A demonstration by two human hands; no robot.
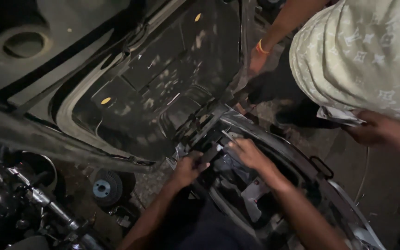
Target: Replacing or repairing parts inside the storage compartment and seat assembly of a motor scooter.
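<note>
Both hands [218, 159] on dark scooter frame [274, 143]

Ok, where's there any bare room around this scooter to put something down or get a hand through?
Bare ground lies right of the scooter body rim, below the co-worker's hand. The dark panel is open too. It is crowded around the left hand and right hand, and by the engine parts.
</note>
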